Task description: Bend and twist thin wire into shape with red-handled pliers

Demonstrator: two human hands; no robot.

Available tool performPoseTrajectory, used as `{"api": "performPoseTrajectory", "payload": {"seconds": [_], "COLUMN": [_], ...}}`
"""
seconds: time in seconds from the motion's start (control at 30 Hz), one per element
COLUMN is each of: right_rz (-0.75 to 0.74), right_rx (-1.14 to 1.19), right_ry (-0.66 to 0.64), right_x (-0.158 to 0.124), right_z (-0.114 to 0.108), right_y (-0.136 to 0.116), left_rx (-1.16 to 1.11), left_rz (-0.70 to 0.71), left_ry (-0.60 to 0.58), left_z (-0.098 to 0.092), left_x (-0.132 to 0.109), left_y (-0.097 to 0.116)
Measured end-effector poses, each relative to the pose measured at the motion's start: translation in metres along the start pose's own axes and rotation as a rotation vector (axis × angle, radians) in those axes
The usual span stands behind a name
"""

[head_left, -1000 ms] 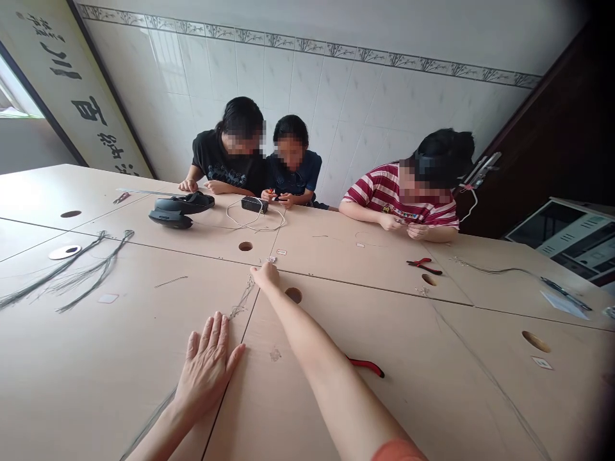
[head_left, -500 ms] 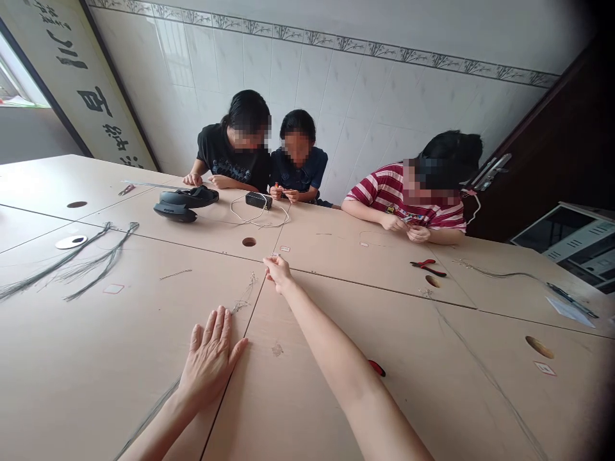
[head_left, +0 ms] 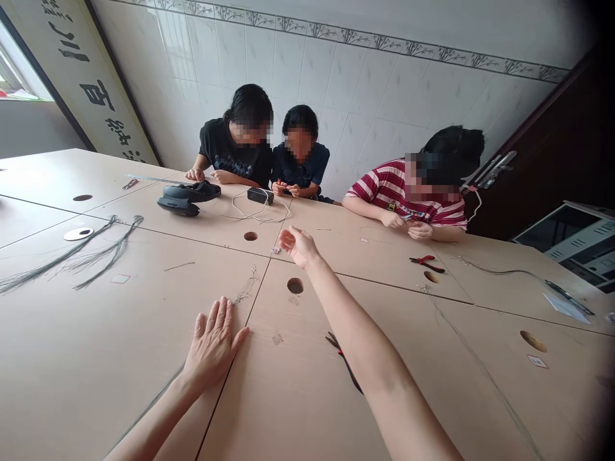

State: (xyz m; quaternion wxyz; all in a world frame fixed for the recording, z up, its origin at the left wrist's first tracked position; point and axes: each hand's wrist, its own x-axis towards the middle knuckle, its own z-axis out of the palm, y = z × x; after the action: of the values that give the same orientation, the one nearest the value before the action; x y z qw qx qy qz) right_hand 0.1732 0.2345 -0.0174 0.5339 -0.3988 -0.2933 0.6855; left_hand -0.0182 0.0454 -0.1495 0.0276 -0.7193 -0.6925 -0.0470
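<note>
My left hand (head_left: 214,346) lies flat, palm down, on a bundle of thin grey wires (head_left: 158,400); the bundle's tangled end (head_left: 248,285) shows beyond its fingertips. My right hand (head_left: 298,246) is raised over the table farther off, its fingers loosely bent and apart, with nothing visible in them. Just left of it, a small silvery cluster (head_left: 275,250) lies on the tabletop. Partly hidden under my right forearm are dark pliers with red parts (head_left: 346,363). A short twisted wire (head_left: 179,266) rests at the left.
Across the table (head_left: 283,410) sit three people working with their hands. A black headset (head_left: 185,197), a black box (head_left: 260,195) with white cable and red-handled pliers (head_left: 426,262) lie toward the far side. Wire bundles (head_left: 62,256) lie at left, another wire strand (head_left: 480,365) at right.
My right hand has moved right and slightly away, and its fingers have opened. The small silvery cluster and more of the dark pliers now show. My left hand stays flat.
</note>
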Motion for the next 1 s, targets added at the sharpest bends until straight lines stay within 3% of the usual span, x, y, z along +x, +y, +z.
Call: {"api": "performPoseTrajectory", "payload": {"seconds": [0.3,0.43,0.67,1.0], "right_rz": [-0.296,-0.559,-0.753,-0.868], "right_rx": [0.073,-0.054,-0.210,-0.551], "right_ry": [-0.086,-0.101,-0.181,-0.046], "right_x": [-0.046,-0.068,-0.106,-0.178], "right_z": [-0.005,-0.019,-0.054,-0.085], "right_y": [-0.126,-0.171,-0.208,-0.249], "left_rx": [0.006,-0.003,0.032,-0.121], "left_rz": [-0.007,-0.010,0.000,-0.004], "left_ry": [-0.044,-0.030,-0.033,-0.006], "left_z": [-0.006,-0.005,-0.007,-0.007], "left_x": [0.000,0.000,0.000,0.001], "left_y": [0.003,0.002,0.002,0.003]}}
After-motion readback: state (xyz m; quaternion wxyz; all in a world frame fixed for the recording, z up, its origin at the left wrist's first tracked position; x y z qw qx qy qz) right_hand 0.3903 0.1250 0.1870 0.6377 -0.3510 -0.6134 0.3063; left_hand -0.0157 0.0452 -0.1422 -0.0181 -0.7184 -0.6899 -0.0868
